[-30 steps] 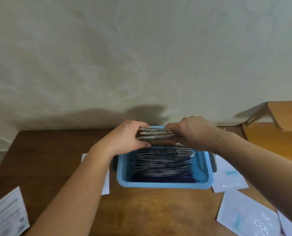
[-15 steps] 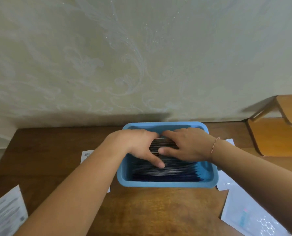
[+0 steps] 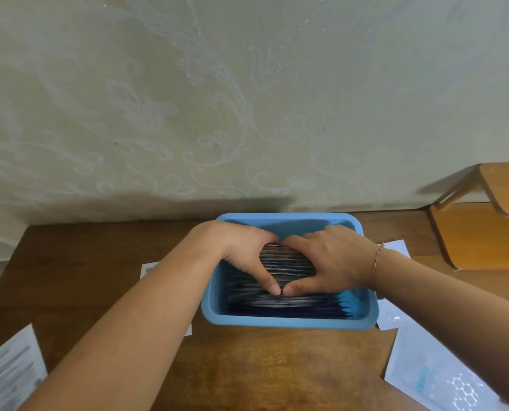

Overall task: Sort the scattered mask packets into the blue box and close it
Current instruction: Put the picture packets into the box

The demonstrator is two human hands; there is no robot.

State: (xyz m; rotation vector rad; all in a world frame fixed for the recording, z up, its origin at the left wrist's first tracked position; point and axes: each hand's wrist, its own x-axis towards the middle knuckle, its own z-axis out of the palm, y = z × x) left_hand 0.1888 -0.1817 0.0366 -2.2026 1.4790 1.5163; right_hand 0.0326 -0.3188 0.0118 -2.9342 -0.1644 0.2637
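Pressing down into the one blue box (image 3: 285, 321) are two bare hands, the left hand (image 3: 241, 250) and the right hand (image 3: 333, 259), thumbs nearly meeting and fingers curled around a bundle of mask packets (image 3: 282, 259) stood on edge inside it. The box sits on the wooden table (image 3: 247, 366) close to the patterned wall (image 3: 217, 99), its lid nowhere over it, and it is filled almost end to end with dark and silvery packets, too tightly packed for me to count. Loose on the table I count four white packets: one at the near left corner (image 3: 8, 378) with blurred grey print I cannot read, one partly under the left forearm (image 3: 149, 268), one behind the right wrist (image 3: 395, 247), and one at the near right (image 3: 437, 378) with a hexagon pattern and blue lettering too smeared to read. A thin bracelet (image 3: 376, 261) circles the right wrist. A wooden shelf (image 3: 484, 226) stands at the right.
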